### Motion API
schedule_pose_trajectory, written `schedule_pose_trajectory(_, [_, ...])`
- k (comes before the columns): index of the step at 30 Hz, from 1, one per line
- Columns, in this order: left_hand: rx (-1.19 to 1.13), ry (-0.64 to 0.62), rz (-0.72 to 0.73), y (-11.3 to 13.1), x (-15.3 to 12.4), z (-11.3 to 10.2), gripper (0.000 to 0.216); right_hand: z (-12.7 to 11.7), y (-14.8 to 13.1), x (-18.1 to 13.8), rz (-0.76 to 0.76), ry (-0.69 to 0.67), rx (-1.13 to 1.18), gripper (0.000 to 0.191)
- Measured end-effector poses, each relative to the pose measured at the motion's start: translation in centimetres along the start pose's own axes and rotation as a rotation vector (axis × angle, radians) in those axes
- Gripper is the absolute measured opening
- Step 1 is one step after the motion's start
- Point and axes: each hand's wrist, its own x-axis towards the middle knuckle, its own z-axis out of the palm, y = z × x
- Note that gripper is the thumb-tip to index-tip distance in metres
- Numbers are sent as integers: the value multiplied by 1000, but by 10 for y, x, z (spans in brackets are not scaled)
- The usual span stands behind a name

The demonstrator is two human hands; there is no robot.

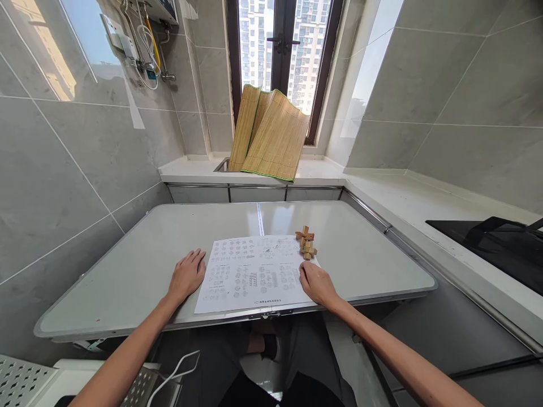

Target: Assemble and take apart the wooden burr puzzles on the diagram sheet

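Printed sheet [254, 274] of small diagrams lies flat on the white table [139, 265], near its front edge and roughly centred between the two hands. The left hand [186, 275] rests palm down on the bare table just beside the sheet's left edge, fingers spread and relaxed, gripping nothing; whether the fingertips touch the paper I cannot tell. The right hand [316, 282] lies at the sheet's right edge, also loose and flat, its fingers resting on the margin of the paper without clasping it.

A wooden puzzle [306, 242], made of a crossed burr of light sticks and a few more blocks in a small cluster, sits at the sheet's far right corner. It is just beyond the right hand's fingertips, near but apart from them, and well apart from the left hand, with the whole sheet between.

Behind the table, a folded bamboo mat [271, 133] leans upright against the window [282, 45]. Far to the right, a black bag [492, 249] lies on the white surface along the tiled wall.
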Motion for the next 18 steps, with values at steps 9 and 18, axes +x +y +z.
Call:
schedule_pose_trajectory(9, [-11,-1,-1,0,-2,1,56,0,1,-2,1,-27,26,20])
schedule_pose_trajectory(18, [12,37,3,-2,-8,4,52,-23,13,11,-103,-136,34,16])
